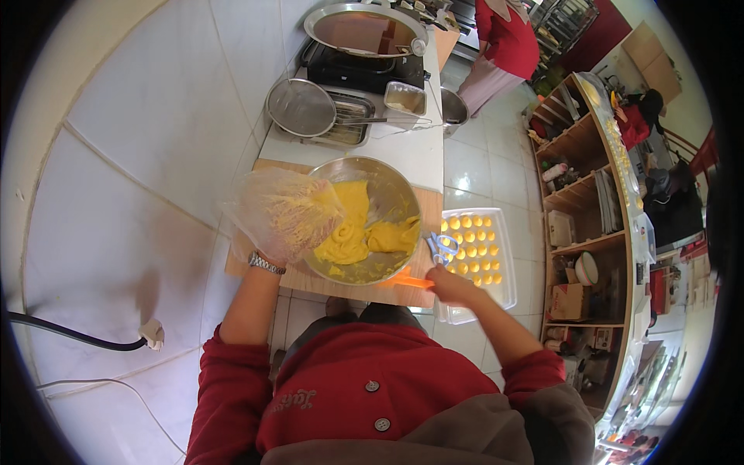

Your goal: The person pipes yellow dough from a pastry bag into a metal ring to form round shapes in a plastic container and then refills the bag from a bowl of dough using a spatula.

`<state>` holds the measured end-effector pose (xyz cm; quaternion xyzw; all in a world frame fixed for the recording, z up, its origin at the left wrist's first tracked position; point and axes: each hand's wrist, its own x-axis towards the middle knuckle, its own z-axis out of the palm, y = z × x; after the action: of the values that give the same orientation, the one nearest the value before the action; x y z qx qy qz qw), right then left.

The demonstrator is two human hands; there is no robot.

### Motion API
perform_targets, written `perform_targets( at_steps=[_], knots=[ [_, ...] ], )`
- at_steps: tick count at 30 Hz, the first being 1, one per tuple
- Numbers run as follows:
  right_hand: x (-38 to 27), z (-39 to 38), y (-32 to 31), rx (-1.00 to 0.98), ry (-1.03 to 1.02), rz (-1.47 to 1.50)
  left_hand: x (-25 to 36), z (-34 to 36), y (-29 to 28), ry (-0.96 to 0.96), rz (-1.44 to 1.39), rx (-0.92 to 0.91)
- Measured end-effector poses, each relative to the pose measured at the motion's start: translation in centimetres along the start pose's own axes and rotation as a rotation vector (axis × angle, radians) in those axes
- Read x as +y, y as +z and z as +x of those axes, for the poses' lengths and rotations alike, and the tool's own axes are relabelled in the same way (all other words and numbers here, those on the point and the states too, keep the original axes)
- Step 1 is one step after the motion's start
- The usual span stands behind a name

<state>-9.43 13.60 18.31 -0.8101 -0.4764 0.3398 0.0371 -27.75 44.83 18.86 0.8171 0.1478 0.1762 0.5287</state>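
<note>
A wide metal bowl (387, 190) stands on a wooden board (422, 203) and holds thick, smooth yellow dough (349, 232). Over its left side my left hand (280, 226) grips a clear plastic bag (256, 194) draped around it. Yellow smears coat the bag, and the fingers are partly hidden by it. At the bowl's near right rim, my right hand (456, 287) is closed around the handle of an orange spatula (411, 280); I cannot make out its blade. Blue-handled scissors (443, 246) lie just beyond that hand.
Rows of small yellow dough balls fill a white tray (508, 271) on the right. Behind the bowl are a strainer (301, 107), a rectangular tin (405, 98) and a large pan (364, 35) on a black stove (356, 71). A wooden shelf (589, 198) and a person in red (508, 39) are farther off.
</note>
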Motion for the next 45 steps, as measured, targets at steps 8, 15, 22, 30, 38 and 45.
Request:
perform_targets(
  at_steps=[8,15,22,30,38,45],
  knots=[
    [-8.9,-8.2,-17.4,0.214,0.053,-0.397,-1.6,-1.3,0.1,-0.328,-1.591,-0.186],
    [-15.5,2.1,-16.2,0.097,-0.023,-0.862,-4.7,-1.2,3.4,0.004,-0.586,-0.104],
    [-9.1,6.2,-13.0,0.096,0.046,-0.585,-7.1,-0.9,3.9,-0.053,0.155,0.002],
    [-7.2,9.0,-8.3,0.184,-0.043,-0.383,-7.5,-0.8,4.0,-0.051,-0.269,0.021],
    [-6.3,9.3,-7.1,0.299,-0.127,0.024,-2.2,-0.3,3.3,-0.021,-1.827,-0.07],
    [-5.8,8.0,-7.8,0.3,-0.117,0.321,5.1,1.1,-4.1,0.136,-0.867,0.051]
  ],
)
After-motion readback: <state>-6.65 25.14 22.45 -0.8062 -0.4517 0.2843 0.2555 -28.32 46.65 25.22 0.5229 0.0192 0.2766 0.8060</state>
